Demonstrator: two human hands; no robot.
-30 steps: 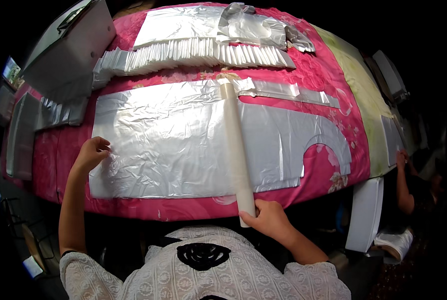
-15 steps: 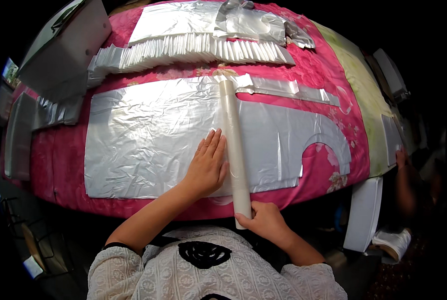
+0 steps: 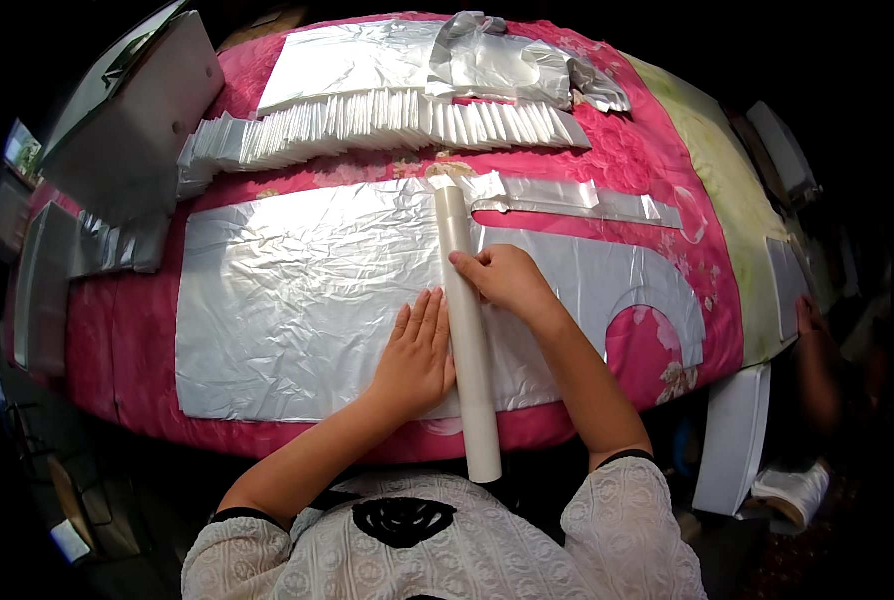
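A long pale cardboard tube (image 3: 464, 330) lies across a large sheet of silver foil (image 3: 297, 300) spread on a pink flowered cloth (image 3: 657, 170). My left hand (image 3: 414, 355) rests flat on the foil, fingers together, its edge against the left side of the tube. My right hand (image 3: 504, 281) lies on the tube's upper middle, with its fingers curled over it. The tube's near end sticks out past the table edge toward my body. To the right of the tube the foil (image 3: 617, 280) has a curved piece cut out.
A row of folded white pieces (image 3: 387, 125) lies behind the foil, with more crumpled foil (image 3: 487, 60) at the far edge. A narrow foil strip (image 3: 577, 200) sits right of the tube's far end. White boards (image 3: 132, 110) lean at the left. Another person's hand (image 3: 807, 320) shows at the right.
My left hand came from the foil's left edge to beside the tube. My right hand moved from the tube's near end up to its middle.
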